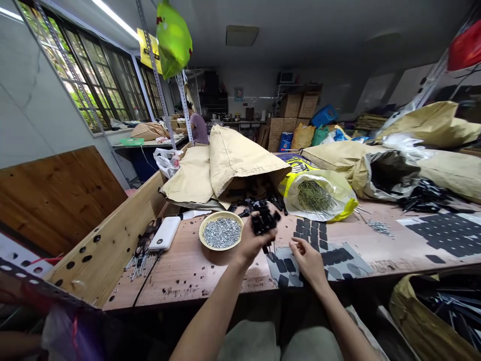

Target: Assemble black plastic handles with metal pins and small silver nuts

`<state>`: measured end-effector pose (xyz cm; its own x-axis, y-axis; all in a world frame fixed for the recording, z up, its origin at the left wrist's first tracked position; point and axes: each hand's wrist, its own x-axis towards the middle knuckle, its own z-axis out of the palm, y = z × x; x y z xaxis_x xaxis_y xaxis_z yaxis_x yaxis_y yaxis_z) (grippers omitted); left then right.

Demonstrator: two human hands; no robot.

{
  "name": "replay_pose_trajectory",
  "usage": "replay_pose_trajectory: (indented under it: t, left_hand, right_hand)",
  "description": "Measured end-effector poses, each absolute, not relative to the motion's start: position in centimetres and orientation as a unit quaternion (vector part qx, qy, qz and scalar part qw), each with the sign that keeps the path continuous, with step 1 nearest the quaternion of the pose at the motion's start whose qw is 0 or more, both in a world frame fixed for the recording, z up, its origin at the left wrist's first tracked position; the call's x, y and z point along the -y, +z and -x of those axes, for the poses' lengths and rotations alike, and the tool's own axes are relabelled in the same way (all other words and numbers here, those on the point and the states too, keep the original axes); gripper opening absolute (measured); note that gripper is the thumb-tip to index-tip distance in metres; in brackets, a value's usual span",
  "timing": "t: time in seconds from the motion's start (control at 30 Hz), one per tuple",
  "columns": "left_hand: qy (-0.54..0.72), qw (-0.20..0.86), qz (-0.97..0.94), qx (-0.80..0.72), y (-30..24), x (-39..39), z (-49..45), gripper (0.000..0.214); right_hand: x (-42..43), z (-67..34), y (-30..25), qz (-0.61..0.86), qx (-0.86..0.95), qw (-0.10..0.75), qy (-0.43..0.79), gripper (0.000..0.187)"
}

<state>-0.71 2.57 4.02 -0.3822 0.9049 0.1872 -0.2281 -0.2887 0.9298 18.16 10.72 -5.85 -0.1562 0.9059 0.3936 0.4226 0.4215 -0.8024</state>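
Observation:
My left hand point(252, 244) is closed around a bunch of small black plastic parts point(263, 220), raised just right of a yellow bowl point(201, 235) full of small silvery metal pieces point(221, 233). The exact kind of the black parts is blurred. My right hand point(308, 259) hovers at or just over a grey sheet point(361, 260) of black adhesive-looking pads point(336, 254); its fingers are loosely bent and apart, with nothing visible in them. Behind my left hand, more black parts point(277, 200) spill from the mouth of a large tan paper sack point(244, 155).
A yellow-trimmed bag point(343, 203) of thin metal rods lies behind my right hand. Screws point(141, 265) and a white power bank point(165, 233) with a cable sit at left by a wooden side board point(112, 238). Another pad sheet point(439, 235) lies right. A person point(198, 126) sits farther back.

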Motion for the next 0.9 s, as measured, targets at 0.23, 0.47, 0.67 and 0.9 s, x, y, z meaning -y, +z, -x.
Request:
replay_pose_trajectory:
  t: [0.23, 0.47, 0.67, 0.9]
  left_hand:
    - [0.697, 0.416, -0.387, -0.438, 5.5, 0.7, 0.2, 0.057]
    - [0.712, 0.386, -0.391, -0.437, 6.7, 2.9, 0.1, 0.057]
    - [0.695, 0.386, -0.405, -0.453, 7.5, 3.3, 0.3, 0.059]
    - [0.472, 0.186, -0.562, -0.653, 5.1, -2.6, 0.7, 0.047]
  right_hand:
    - [-11.3, -18.5, -7.8, 0.464, 0.721, 0.427, 0.287, 0.045]
    - [-11.6, -18.8, -8.0, 0.461, 0.715, 0.440, 0.286, 0.044]
    - [-11.7, -19.0, -8.5, 0.462, 0.720, 0.435, 0.281, 0.041]
    - [-11.6, -19.0, -8.5, 0.458, 0.721, 0.439, 0.278, 0.042]
